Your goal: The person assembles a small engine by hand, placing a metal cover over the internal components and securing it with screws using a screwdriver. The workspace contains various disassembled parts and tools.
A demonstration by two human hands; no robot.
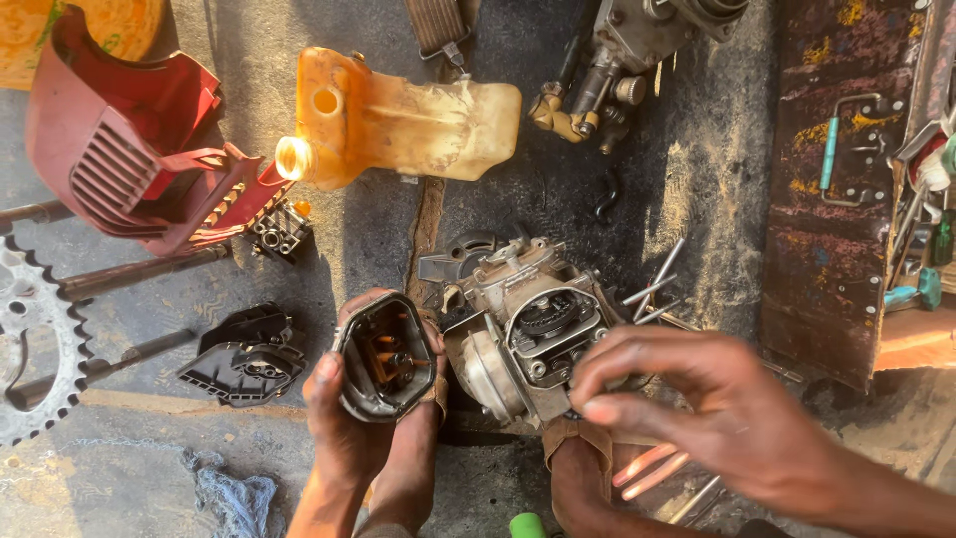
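small engine on the oily ground, top open, valve gear bare, grimy grey metal. oval metal cover gripped upside down in left hand, just left of engine. right hand hovering over engine, fingers loosely curled, holding nothing visible. likely risk: grit dropping into open head, or loose bolts getting lost beside yellow tank.

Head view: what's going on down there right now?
A person is working over a small engine on the ground. The left hand holds a metal cover with its open inside facing up. The right hand hovers, blurred, at the engine's near side, holding nothing visible. A yellowed plastic tank and a red shroud lie further off.
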